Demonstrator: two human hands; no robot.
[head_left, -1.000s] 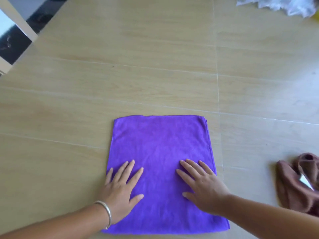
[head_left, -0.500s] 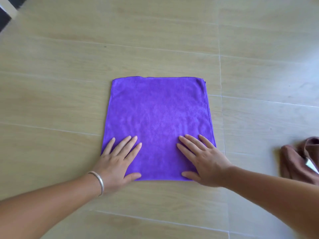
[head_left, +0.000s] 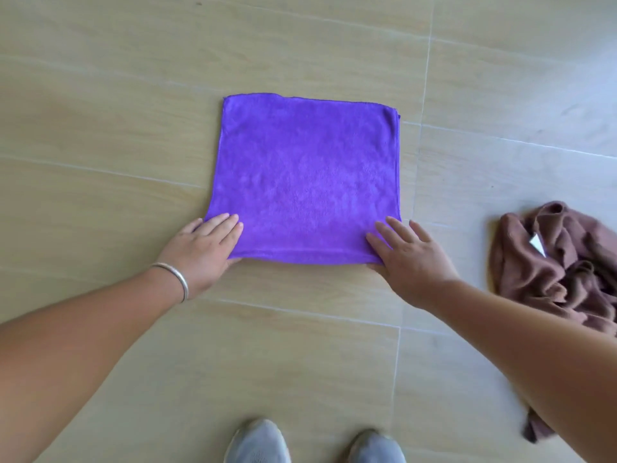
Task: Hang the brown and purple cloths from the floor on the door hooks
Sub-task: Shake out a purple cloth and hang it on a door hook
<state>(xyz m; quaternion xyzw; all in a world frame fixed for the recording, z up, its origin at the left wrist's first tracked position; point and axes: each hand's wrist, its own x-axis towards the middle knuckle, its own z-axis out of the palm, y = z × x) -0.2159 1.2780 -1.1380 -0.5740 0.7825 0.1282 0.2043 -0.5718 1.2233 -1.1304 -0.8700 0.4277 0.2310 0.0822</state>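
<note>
We reach both bare arms forward and down, elbows nearly straight. Our left hand (head_left: 200,250) lies palm down with fingers straight and close together, the fingertips pressing flat and the thumb tucked under at the near edge. A thin bangle (head_left: 173,279) circles that wrist. Our right hand (head_left: 409,262) lies palm down too, fingers straight and slightly spread. Our two grey shoes (head_left: 257,442) show below, toes pointing forward.
</note>
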